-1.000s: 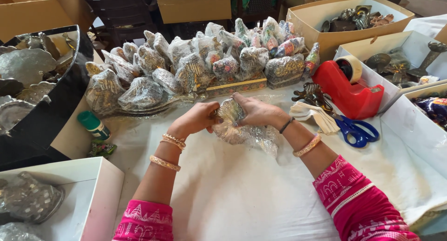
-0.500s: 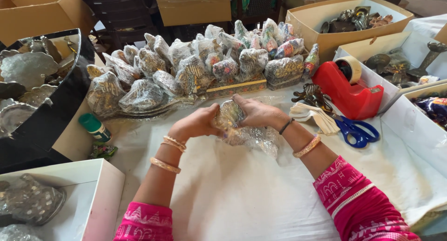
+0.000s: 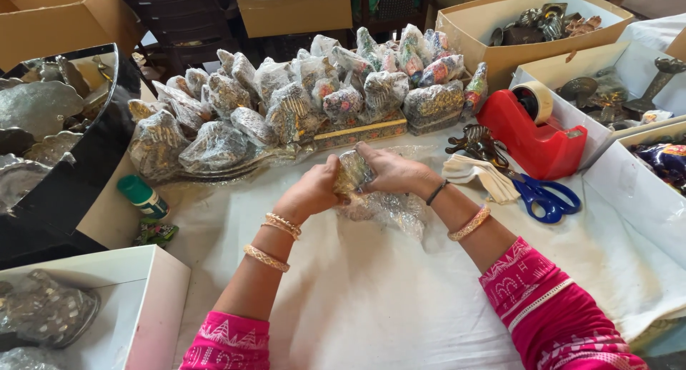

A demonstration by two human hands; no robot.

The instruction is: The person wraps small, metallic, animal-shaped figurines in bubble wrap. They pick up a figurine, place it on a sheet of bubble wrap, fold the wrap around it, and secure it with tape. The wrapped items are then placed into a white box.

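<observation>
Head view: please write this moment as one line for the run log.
left hand: holds wrapped ornament | right hand: on same ornament | clear wrap: under hands | tape dispenser: right

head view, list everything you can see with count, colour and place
wrapped ornament: one, metallic in clear plastic wrap, between both hands
wrapped pieces: many, silvery and multicoloured, piled behind the hands
tape dispenser: one, red, right of the hands
scissors: one, blue-handled, in front of the dispenser
small bottle: one, green cap, left
cardboard boxes: several, brown, along the back
white box: one, near left
table cloth: white, underneath
left hand: on the ornament
right hand: on the ornament
</observation>
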